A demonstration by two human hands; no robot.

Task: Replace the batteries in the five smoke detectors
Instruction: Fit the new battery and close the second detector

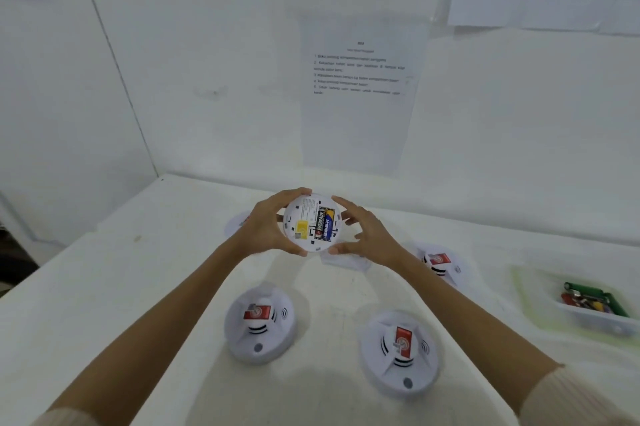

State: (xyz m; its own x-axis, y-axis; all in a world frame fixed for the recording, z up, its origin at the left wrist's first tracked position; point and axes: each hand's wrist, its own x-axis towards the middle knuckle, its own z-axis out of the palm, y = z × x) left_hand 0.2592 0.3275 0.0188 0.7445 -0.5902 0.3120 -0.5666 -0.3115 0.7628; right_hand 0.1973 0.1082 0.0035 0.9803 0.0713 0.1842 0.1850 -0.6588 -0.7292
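White plastic, judged light, rigid and rather slippery, forms the smoke detector (301, 218), held up at the centre of the frame above the tabletop (138, 287). Its left rim is gripped by the curled fingers of the left hand (265, 226). The battery (325, 223) is left exposed. The right rim is pinched by the right hand (369, 235), whose other fingers are spread. The rim is judged the safest hold.

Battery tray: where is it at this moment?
In the head view, the battery tray sits at the table's right edge, right of the rightmost smoke detector.
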